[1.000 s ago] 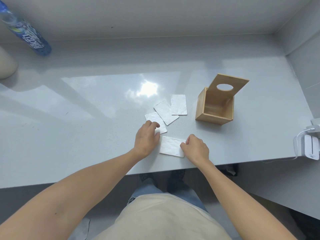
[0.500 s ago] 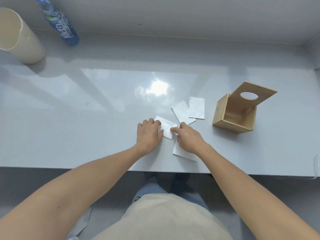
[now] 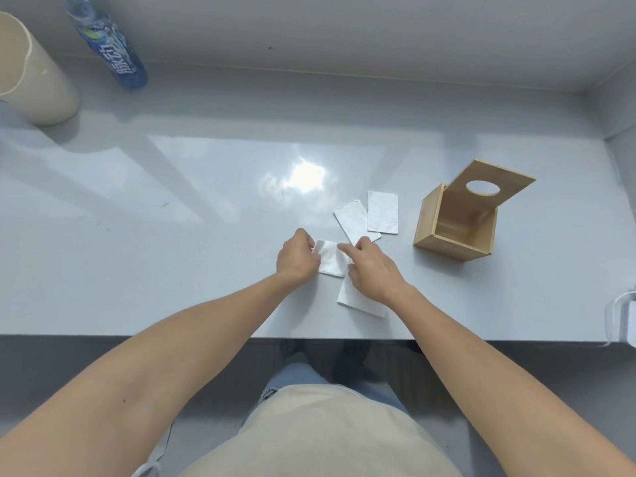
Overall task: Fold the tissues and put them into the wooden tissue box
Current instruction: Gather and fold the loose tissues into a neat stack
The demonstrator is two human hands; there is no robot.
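The small white folded paper tissue (image 3: pixel 329 258) lay on the pale grey glossy desk (image 3: pixel 172 235), pinched at its left edge by my left hand (image 3: pixel 296 259), that grip closed on it. My right hand (image 3: pixel 373 271) pressed a fingertip on its right edge, fingers loosely spread, holding nothing; its palm covered part of a second tissue (image 3: pixel 358 301). I judged the folding step was under way. Next I would need to crease it flat, then carry it to the open wooden tissue box (image 3: pixel 454 225), well apart to the right. I counted four tissues: two under my hands, two (image 3: pixel 382 211) beside the box; one box, apparently empty.
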